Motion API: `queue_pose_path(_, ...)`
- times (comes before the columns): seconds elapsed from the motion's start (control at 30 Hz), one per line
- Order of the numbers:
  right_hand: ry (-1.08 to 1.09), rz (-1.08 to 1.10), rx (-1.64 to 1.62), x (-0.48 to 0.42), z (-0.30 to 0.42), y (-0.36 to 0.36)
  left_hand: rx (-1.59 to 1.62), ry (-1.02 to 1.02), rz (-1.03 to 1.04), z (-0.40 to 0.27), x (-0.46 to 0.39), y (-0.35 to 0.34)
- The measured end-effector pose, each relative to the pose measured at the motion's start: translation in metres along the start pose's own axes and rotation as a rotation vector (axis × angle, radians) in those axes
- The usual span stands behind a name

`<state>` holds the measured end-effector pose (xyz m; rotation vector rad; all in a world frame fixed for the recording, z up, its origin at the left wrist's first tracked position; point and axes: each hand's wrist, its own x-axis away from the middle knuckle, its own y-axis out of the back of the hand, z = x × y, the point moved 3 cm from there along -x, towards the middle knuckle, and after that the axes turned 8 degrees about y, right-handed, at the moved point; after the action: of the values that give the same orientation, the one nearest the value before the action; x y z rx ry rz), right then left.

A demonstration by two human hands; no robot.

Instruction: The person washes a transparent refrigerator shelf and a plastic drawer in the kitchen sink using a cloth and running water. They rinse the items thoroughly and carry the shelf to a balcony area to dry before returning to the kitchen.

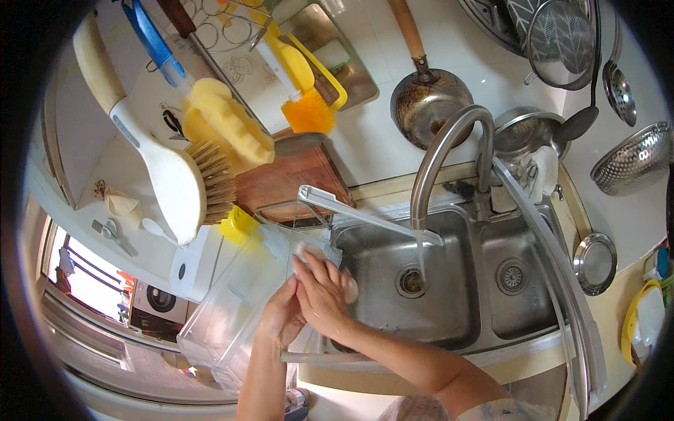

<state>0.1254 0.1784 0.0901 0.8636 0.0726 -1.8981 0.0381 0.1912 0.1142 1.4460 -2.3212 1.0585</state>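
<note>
My right hand (326, 300) is at the left side of the steel sink (447, 316), with a pale cloth or sponge (349, 288) partly showing under its fingers. Close against it, my left hand (284, 316) is by the wall of a clear plastic bin (226, 310); its grip is hard to make out. The bin lies tilted beside the sink. A white plastic strip (368, 216) leans across the left basin. Water runs from the curved faucet (453, 142) near the drain.
Brushes hang at upper left, one a white-handled scrub brush (174, 184). A wooden cutting board (295, 168) stands behind the bin. A long clear plastic panel (558, 263) arches over the right basin. A saucepan (432, 105) hangs on the wall, and a steel lid (595, 263) lies at right.
</note>
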Motion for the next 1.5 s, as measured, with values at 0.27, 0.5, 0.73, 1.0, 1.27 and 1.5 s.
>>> queue_pose_path(0.27, -0.300, -0.223, 0.073, -0.019, -0.171, 0.015, -0.149, -0.077, 0.036, -0.007, -0.003, -0.011)
queue_pose_path(0.5, -0.733, -0.088, 0.490, 0.168, -0.353, 0.061, -0.099, -0.066, 0.010, -0.008, 0.000, -0.017)
queue_pose_path(0.73, -0.830, 0.088, 0.330, 0.139, -0.187, 0.038, -0.081, -0.069, -0.002, -0.006, -0.002, -0.007)
queue_pose_path(1.0, -0.057, 0.074, 0.076, 0.068, 0.016, 0.019, -0.042, -0.070, 0.039, -0.006, -0.004, -0.008)
queue_pose_path(1.27, -0.415, -0.221, 0.094, 0.077, -0.203, 0.040, -0.116, -0.060, 0.024, -0.007, 0.002, -0.022)
queue_pose_path(1.5, -1.003, 0.022, 0.473, 0.195, -0.309, 0.077, -0.108, -0.048, 0.004, -0.005, -0.002, -0.013)
